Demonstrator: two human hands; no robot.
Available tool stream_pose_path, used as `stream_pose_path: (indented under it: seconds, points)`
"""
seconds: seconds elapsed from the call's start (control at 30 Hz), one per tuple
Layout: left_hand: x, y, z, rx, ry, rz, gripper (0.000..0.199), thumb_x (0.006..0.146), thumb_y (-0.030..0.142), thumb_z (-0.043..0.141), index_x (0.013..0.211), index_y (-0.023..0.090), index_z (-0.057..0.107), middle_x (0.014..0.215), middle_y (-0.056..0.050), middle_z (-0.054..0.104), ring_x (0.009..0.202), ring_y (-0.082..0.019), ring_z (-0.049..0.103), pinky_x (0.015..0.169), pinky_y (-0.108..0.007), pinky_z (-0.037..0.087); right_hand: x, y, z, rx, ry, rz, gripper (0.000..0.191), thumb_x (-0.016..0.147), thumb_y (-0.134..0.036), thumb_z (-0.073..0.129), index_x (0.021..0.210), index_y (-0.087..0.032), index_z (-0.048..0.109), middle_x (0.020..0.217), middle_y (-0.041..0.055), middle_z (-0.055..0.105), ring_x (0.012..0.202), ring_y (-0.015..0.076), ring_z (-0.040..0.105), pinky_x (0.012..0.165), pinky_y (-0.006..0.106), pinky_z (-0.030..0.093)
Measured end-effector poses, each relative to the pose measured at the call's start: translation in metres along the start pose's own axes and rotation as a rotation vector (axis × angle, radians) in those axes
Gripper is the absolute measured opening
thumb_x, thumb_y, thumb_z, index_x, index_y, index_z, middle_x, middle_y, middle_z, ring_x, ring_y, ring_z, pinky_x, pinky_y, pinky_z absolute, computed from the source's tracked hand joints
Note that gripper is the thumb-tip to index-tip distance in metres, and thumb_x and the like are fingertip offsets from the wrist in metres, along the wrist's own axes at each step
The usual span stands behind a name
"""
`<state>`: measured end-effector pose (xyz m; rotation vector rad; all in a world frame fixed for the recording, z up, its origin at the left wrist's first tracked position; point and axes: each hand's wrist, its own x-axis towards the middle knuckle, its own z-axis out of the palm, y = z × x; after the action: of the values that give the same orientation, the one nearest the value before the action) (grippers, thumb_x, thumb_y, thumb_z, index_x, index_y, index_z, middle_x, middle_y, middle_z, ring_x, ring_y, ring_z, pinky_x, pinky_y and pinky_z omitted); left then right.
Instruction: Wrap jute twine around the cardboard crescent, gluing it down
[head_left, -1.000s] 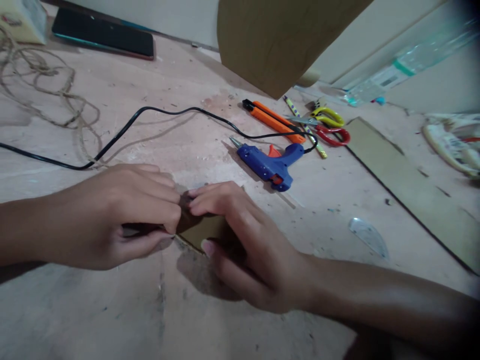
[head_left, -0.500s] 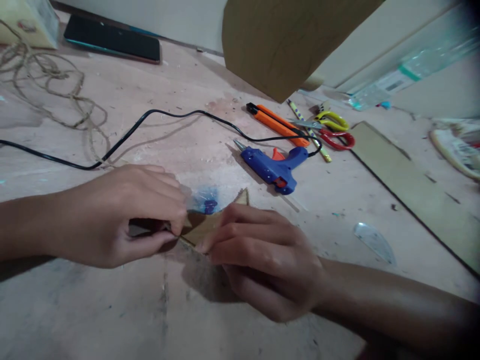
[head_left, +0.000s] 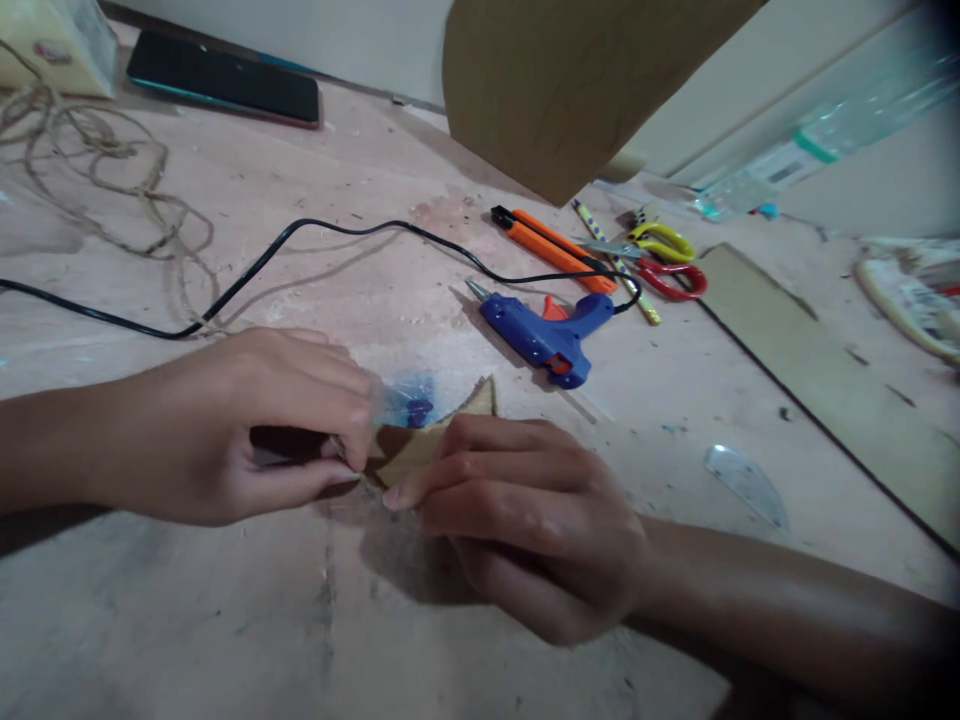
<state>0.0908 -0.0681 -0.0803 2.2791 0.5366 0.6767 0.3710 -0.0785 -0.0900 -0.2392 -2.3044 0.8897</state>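
Brown cardboard point(head_left: 405, 455) sits at near centre, its near edge pinched between thumb and fingers of the left hand point(head_left: 217, 415) and right hand point(head_left: 540, 520), the latter having just flattened, baring 1 pointed corner, so 2 sides seem steadied.

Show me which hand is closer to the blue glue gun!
Your right hand. It's just below the blue glue gun in the picture, not touching it. Your left hand is farther away, down and to the left of it.
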Motion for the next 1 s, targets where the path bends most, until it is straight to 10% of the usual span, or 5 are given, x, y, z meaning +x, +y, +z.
stream_pose_path:
  seconds: [1.0]
  points:
    - [-0.0014, 0.0023, -0.0002, 0.008, -0.007, -0.055, 0.021, 0.098, 0.003, 0.065, 0.087, 0.02, 0.068, 0.094, 0.0, 0.069, 0.078, -0.01, 0.064, 0.069, -0.022, 0.048, 0.0021, -0.0021, -0.0022, -0.006, -0.043, 0.059, 0.022, 0.095, -0.002, 0.057, 0.107, -0.017, 0.067, 0.094, 0.0074, 0.08, 0.083, 0.0196, 0.073, 0.077, 0.035, 0.061]
